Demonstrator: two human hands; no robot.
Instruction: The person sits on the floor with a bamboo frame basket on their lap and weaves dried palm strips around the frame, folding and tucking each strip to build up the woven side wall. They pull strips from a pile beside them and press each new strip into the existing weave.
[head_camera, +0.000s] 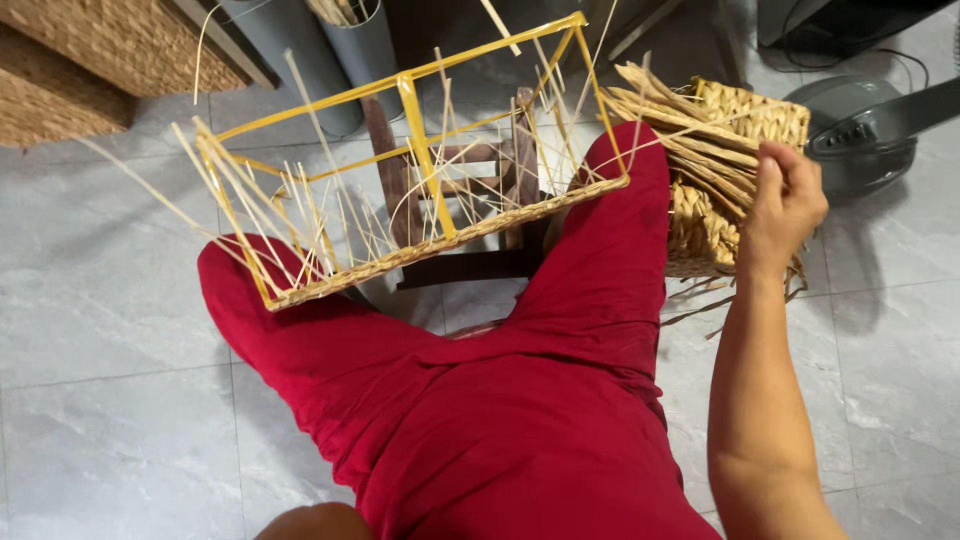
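1. Head view showed the right hand (785, 205) closed around a bundle of flat straw strips (680, 130), fingers pressed together on them.
2. That bundle lay over a woven basket (745, 115) on the floor.
3. The left hand was out of view.
4. A yellow wire frame (415, 110) rested unheld across the red-clad knees (600, 270).
5. Risk: unsupported, it could slide off.

Bare floor tiles (110, 330) open at left, yellow frame (420, 150) bristling with straw spokes ahead, woven basket (740, 150) and fan base (860, 140) crowding right.
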